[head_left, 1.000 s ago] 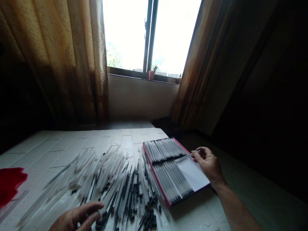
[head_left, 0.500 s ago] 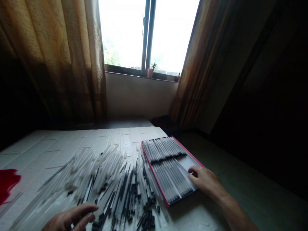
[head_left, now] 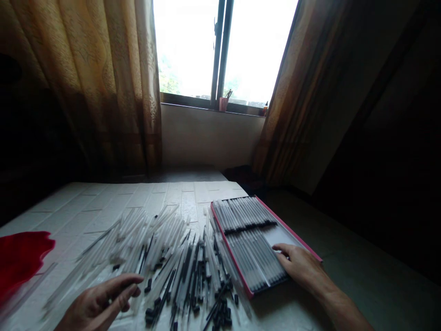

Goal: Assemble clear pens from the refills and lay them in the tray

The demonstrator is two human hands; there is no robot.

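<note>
Overlapping box [head_left: 283, 235], right hand [head_left: 299, 263], grip unclear

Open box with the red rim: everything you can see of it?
A shallow, open box, apparently cardboard, with a pinkish-red rim and white floor. It lies flat, skewed, on the white brick-patterned tabletop, right of loose pen parts. Two rows of clear, black-ended pens fill most of it. The right hand covers part; contact is unclear.
</note>
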